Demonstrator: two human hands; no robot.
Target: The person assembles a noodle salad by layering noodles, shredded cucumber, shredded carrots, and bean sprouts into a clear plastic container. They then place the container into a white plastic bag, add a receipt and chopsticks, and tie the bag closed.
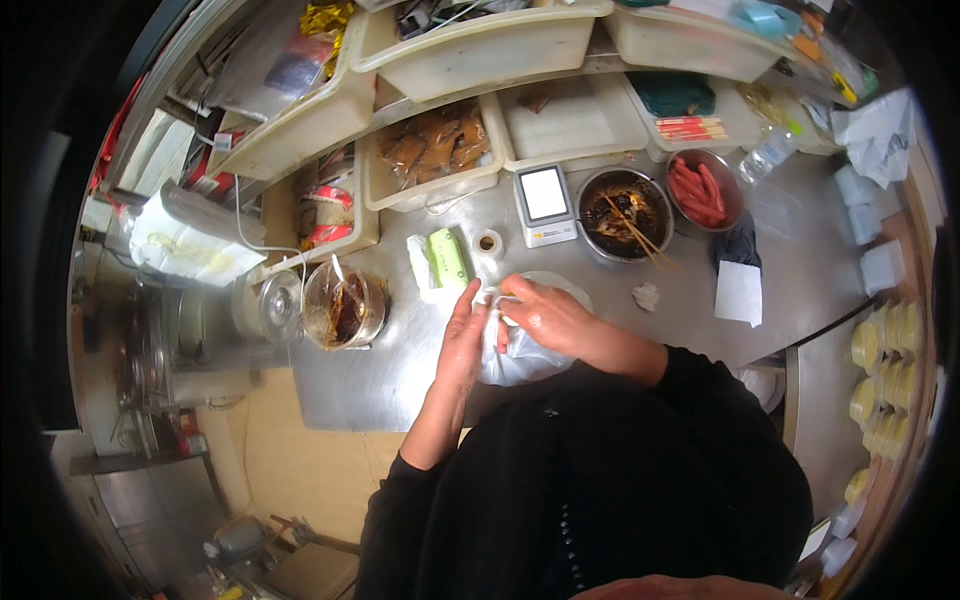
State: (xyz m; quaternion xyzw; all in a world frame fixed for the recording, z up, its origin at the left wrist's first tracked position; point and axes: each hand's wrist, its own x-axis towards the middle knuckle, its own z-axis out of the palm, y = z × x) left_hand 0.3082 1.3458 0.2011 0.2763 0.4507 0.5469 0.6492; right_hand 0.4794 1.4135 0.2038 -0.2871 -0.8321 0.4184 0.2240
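A white plastic bag point(527, 362) sits at the metal counter's near edge, bulging with contents I cannot make out. My left hand point(464, 335) is at the bag's left side, fingers pointing away from me and closed on its gathered top. From the right, my right hand point(545, 313) pinches the same twisted plastic with curled fingers, so both hands meet over the bag. Just beyond them lie a small paper roll point(488, 243) and a green and white tissue pack point(438, 262).
A steel bowl of dark sauce point(600, 225) with chopsticks stands beside a bowl of red sausages point(700, 200). Near them are a small white screen device point(546, 205) and a crumpled tissue point(645, 296). A sauce jar point(345, 305) stands left. Plastic bins point(480, 55) line the back.
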